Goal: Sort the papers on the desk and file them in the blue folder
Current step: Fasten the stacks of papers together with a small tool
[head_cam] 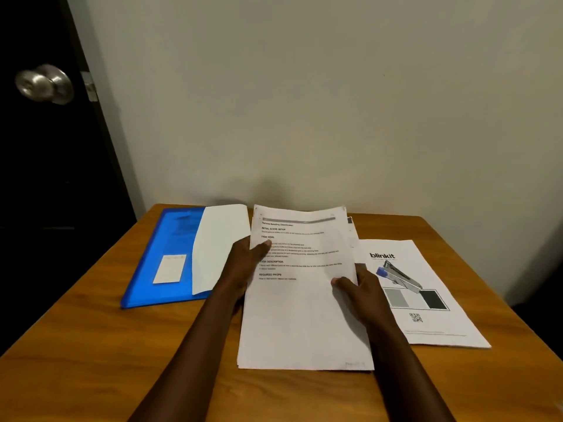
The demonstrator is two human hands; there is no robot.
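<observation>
A dark door point(45, 178) with a metal knob point(45, 83) stands far out to the left of the left hand point(243, 264). Just left of that hand a blue folder point(161, 239) lies flat on the wooden desk point(106, 345), a pale label point(170, 268) on its cover. A blank white sheet point(219, 248) rests across the folder's right side, its near edge beside the left wrist.

The left hand grips the left edge of a stack of papers point(304, 315), thumb on the top page's printed text and fingers tucked behind. The stack spans between the two hands, its far end lifted and its near edge low by the desk. The right hand point(361, 292) holds the stack's right edge the same way, thumb on top and fingers hidden under the pages.

Just right of the right hand, a printed sheet point(432, 318) headed "blinkit" lies flat on the desk, partly tucked under the stack.
</observation>
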